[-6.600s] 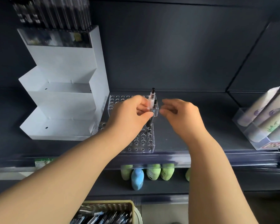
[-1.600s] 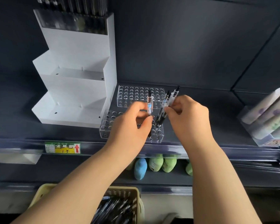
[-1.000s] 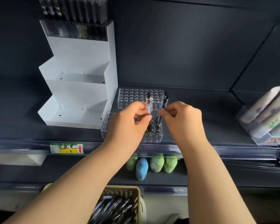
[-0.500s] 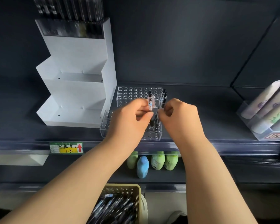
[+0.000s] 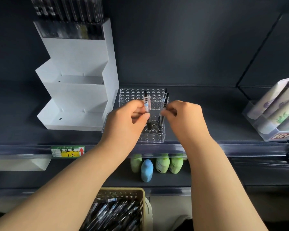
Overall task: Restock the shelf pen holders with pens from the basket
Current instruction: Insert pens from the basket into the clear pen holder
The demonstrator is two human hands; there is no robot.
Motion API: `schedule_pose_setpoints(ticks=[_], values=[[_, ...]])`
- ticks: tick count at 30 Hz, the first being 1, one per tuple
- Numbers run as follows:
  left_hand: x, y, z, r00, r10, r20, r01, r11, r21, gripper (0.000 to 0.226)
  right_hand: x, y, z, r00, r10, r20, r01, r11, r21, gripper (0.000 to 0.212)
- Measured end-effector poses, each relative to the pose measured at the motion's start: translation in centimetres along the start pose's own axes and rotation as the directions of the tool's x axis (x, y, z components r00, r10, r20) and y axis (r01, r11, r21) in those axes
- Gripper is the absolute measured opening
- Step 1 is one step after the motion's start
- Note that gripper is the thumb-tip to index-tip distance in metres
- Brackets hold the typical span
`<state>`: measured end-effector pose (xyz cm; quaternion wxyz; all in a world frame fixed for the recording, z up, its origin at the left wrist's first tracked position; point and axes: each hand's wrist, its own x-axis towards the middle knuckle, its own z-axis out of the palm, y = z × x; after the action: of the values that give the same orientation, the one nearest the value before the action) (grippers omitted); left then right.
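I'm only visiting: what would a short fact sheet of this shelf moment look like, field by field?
Left hand: pinches a clear-barrelled pen, upright at the holder
Right hand: pinches two black-tipped pens standing in the holder
Holder: clear plastic block with rows of holes, mostly unfilled
Supply: tan perforated basket of pens, below the shelf
Beside holder: white stepped display stand

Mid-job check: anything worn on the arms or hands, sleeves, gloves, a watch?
Nothing shows. The left hand and right hand are bare, no gloves; the left forearm and right forearm are uncovered to the frame edge. No sleeve, watch, band or ring visible.
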<state>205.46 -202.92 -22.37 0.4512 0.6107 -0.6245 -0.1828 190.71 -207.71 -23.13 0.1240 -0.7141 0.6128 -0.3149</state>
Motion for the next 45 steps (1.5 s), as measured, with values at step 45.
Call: schedule_pose_setpoints(ticks=[45], values=[[-1.7, -2.1, 0.2, 0.973, -0.049, 0.226, -0.039, 0.928, 0.371, 0.032, -2.3, 0.4, -1.5, 0.954, 0.148, 0.260, -0.097, 0.975, -0.198, 0.018]])
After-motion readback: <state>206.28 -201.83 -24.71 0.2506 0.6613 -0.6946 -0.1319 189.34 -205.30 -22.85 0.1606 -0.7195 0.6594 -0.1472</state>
